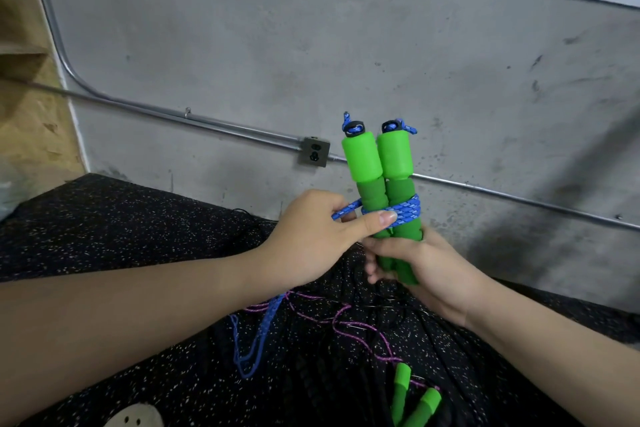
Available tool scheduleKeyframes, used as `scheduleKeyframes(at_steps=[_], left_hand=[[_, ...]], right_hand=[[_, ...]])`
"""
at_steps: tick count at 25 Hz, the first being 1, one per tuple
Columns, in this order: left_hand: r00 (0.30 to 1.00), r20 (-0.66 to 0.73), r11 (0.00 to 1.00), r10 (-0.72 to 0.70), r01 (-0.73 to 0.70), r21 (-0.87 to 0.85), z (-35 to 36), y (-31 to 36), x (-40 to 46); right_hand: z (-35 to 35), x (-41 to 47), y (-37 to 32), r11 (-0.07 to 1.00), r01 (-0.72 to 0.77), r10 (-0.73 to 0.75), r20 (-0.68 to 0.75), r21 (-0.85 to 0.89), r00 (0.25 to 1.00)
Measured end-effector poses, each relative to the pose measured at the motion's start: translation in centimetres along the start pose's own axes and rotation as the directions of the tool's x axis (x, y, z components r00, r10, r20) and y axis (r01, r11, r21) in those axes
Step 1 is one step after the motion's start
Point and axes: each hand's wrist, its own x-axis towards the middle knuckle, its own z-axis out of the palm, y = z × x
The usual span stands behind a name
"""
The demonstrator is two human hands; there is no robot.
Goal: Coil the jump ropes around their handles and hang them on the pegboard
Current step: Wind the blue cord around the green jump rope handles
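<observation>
I see the blue rope [403, 213] already looped a few turns round the two green handles [381, 180], held upright above the speckled floor mat [138, 253] near its far edge. My right hand [420, 267] grips the handles low down; my left hand [308, 239] pinches the rope, thumb pressing the wraps. I'd keep each turn snug beside the last, feeding slack evenly. A purple rope [346, 329] lies below, untouched.

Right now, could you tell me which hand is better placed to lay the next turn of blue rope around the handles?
The left hand: it already pinches the blue rope beside the wraps, thumb on the coil. The right hand is occupied gripping the green handles upright from below.
</observation>
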Motion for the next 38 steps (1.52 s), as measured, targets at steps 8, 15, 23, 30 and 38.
scheduleKeyframes(at_steps=[8, 15, 23, 30, 38], left_hand=[[0.995, -0.055, 0.988, 0.081, -0.074, 0.133, 0.5, 1.3, -0.7], [0.994, -0.078, 0.991, 0.076, -0.067, 0.113, -0.1, -0.5, -1.2], [0.992, -0.042, 0.992, 0.122, -0.123, -0.035, -0.7, -0.6, -1.7], [0.998, 0.031, 0.994, 0.056, -0.059, 0.095, -0.1, -0.4, -1.8], [0.995, 0.067, 0.996, 0.071, -0.067, -0.058, -0.4, -1.1, -1.4]], right_hand=[[0.3, 1.0, 1.1, 0.947, 0.098, -0.14, -0.117, -0.304, 0.983], [0.0, -0.7, -1.3, 0.888, 0.015, 0.101, 0.226, -0.46, 0.969], [-0.6, -1.1, -0.7, 0.985, -0.134, 0.159, 0.285, -0.104, 0.945], [1.6, -0.9, 0.8, 0.787, 0.055, -0.129, -0.076, -0.615, 0.989], [1.8, -1.3, -0.1, 0.94, 0.005, 0.06, 0.181, -0.341, 0.982]])
